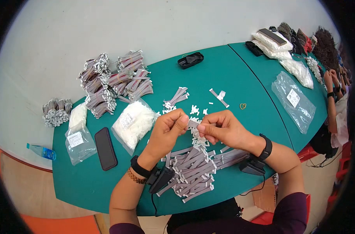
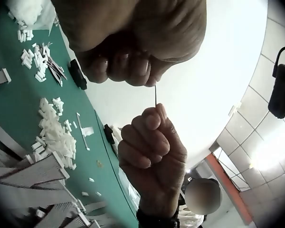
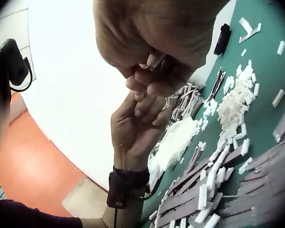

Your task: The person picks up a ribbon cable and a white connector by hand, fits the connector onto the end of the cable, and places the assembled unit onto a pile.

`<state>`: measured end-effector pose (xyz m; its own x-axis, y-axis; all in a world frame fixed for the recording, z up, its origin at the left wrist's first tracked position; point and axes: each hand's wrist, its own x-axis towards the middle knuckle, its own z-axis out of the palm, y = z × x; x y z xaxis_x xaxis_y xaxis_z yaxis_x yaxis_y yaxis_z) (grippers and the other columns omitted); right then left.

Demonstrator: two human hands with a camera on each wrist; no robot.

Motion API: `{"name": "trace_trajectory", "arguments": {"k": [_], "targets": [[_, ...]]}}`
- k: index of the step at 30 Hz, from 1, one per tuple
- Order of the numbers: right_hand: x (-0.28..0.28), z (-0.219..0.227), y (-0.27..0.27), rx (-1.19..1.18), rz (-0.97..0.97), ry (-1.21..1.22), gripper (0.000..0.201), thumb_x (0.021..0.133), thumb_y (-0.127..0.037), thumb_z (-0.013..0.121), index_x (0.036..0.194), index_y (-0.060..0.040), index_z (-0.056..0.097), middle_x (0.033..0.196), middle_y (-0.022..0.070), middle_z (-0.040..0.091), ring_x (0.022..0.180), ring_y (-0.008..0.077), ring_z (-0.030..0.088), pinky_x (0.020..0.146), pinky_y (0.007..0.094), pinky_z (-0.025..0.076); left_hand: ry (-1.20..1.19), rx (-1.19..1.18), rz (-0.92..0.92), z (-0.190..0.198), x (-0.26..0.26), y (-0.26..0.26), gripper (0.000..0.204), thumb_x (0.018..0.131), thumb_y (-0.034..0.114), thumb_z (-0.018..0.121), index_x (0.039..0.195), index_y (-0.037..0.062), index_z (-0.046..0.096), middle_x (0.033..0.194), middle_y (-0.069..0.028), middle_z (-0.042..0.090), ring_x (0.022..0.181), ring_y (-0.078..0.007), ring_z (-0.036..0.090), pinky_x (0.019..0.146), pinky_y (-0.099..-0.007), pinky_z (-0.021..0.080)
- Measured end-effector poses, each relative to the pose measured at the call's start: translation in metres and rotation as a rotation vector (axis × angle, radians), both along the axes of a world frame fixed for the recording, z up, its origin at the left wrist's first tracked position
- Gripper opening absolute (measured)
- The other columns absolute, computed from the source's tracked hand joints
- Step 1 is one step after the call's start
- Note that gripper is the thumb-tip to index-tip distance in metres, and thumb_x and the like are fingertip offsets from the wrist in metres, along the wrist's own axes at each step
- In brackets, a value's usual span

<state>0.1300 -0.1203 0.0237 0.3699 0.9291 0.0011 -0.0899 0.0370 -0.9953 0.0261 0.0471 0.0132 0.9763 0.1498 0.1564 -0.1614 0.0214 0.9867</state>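
Note:
My left hand (image 1: 167,130) and right hand (image 1: 229,130) meet over the table, pinching a short grey ribbon cable (image 1: 193,124) between thumbs and fingers, one at each end. Seen edge-on in the left wrist view, the cable (image 2: 156,96) is a thin dark line between the fingertips of both hands. The fingers of the right hand (image 3: 156,42) hide it in the right wrist view. Below the hands lies a loose heap of grey ribbon cables (image 1: 193,167) with white end connectors. Small white connector housings (image 2: 54,130) are piled just beyond that heap.
Bundled cables (image 1: 101,84) are stacked at the back left. Bags of white parts (image 1: 133,123), a phone (image 1: 106,149) and a water bottle (image 1: 43,151) are on the left. A black case (image 1: 190,60) lies at the back. Rightward are an unfilled plastic bag (image 1: 294,101) and another person's arm (image 1: 331,109).

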Motion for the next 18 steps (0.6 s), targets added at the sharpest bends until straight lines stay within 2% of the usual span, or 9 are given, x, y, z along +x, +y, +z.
{"name": "trace_trajectory", "arguments": {"k": [5,8,9,11,14,15,18], "targets": [[0.004,0.003,0.002,-0.044,-0.002,0.016,0.027,0.09,-0.021,0.057,0.072,-0.0016,0.059,0.054,-0.0012,0.05,0.048,0.0044,0.043,0.046,0.0196,0.035,-0.057,0.107,0.035,0.002,0.0,0.003,0.029,0.094,0.028,0.049,0.075,0.0065,0.049,0.063,0.0053,0.041,0.057,-0.0024,0.033,0.051,-0.0189,0.027],[0.001,0.004,0.006,-0.016,-0.028,-0.045,0.023,0.09,-0.02,0.057,0.076,-0.0022,0.062,0.058,-0.0003,0.053,0.052,0.0041,0.047,0.048,0.0184,0.038,-0.005,0.14,0.067,0.008,-0.001,0.01,0.035,0.094,0.028,0.049,0.069,0.0045,0.048,0.061,0.0051,0.041,0.058,-0.004,0.034,0.053,-0.0204,0.03],[0.001,0.005,0.008,-0.032,-0.009,-0.076,0.022,0.089,-0.019,0.058,0.077,-0.0013,0.063,0.059,0.0,0.054,0.054,0.0048,0.049,0.049,0.0189,0.039,-0.036,0.202,0.147,0.004,0.0,0.017,0.038,0.093,0.031,0.05,0.067,0.0042,0.05,0.058,0.0057,0.04,0.055,-0.0033,0.034,0.05,-0.0199,0.028],[0.0,0.008,0.009,-0.058,0.02,-0.134,0.021,0.089,-0.018,0.059,0.08,0.0004,0.064,0.063,0.0007,0.057,0.058,0.006,0.052,0.051,0.0201,0.042,-0.024,0.105,0.228,0.01,-0.002,0.025,0.035,0.094,0.031,0.048,0.072,0.0048,0.053,0.058,0.0055,0.04,0.052,-0.0022,0.033,0.048,-0.0179,0.027],[-0.017,0.006,0.008,-0.071,0.143,-0.364,0.018,0.087,-0.014,0.06,0.086,0.0031,0.065,0.071,0.003,0.061,0.066,0.0083,0.056,0.057,0.0243,0.045,-0.041,0.036,0.296,0.016,-0.002,0.034,0.033,0.094,0.032,0.048,0.076,0.0049,0.055,0.057,0.0057,0.038,0.048,-0.0017,0.03,0.044,-0.017,0.025],[-0.025,0.005,0.007,-0.078,0.167,-0.457,0.016,0.084,-0.012,0.063,0.088,0.003,0.065,0.075,0.0068,0.063,0.067,0.0145,0.059,0.059,0.0277,0.047,-0.059,0.027,0.312,0.02,-0.005,0.035,0.033,0.094,0.032,0.049,0.077,0.0049,0.055,0.057,0.0057,0.038,0.048,-0.0017,0.03,0.044,-0.0171,0.025],[-0.044,0.003,0.005,-0.084,0.275,-0.87,0.015,0.082,-0.012,0.065,0.089,0.0,0.066,0.079,0.0107,0.064,0.07,0.0223,0.061,0.062,0.0301,0.048,-0.084,-0.036,0.316,0.028,-0.01,0.038,0.031,0.093,0.031,0.051,0.077,0.005,0.054,0.057,0.0059,0.037,0.05,-0.0016,0.031,0.045,-0.0177,0.027]]}}
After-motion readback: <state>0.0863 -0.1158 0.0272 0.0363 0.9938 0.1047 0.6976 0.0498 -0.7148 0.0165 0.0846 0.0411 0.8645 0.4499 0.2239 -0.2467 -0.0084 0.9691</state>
